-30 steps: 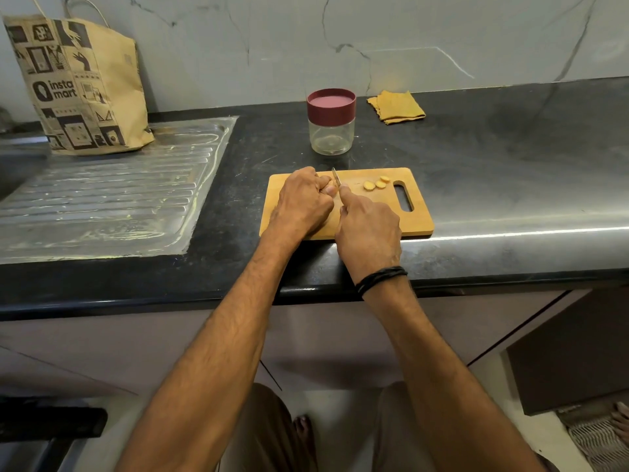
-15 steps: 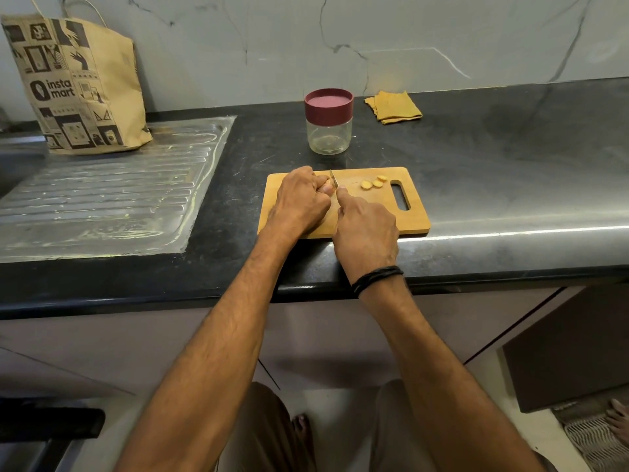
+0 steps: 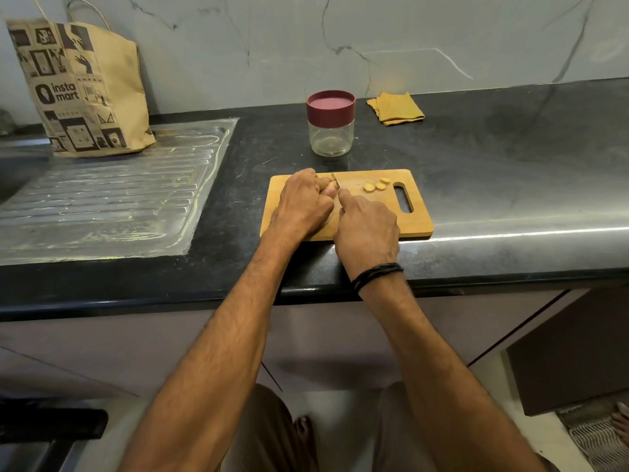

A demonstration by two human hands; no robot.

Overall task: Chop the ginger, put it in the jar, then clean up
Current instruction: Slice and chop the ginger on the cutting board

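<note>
**Knife at the root, still three slices cut**

Three ginger slices point(image 3: 369, 187) lie on the cutting board point(image 3: 418, 219) beside its handle slot. That is the same count as a second ago, so the present cut looks unfinished. The ginger root sits toward the board's far left, almost hidden under the left hand point(image 3: 303, 204), whose fingers are curled and pressed together on it. The knife point(image 3: 335, 180) stands against those fingertips. The right hand point(image 3: 367, 229) wraps its hidden handle, forefinger extended along the blade. Beyond the board's far edge stands the jar point(image 3: 331, 131), lidded and empty.

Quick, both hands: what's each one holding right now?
Left hand: curled around the ginger, pinning it on the cutting board.
Right hand: gripping the knife.
</note>
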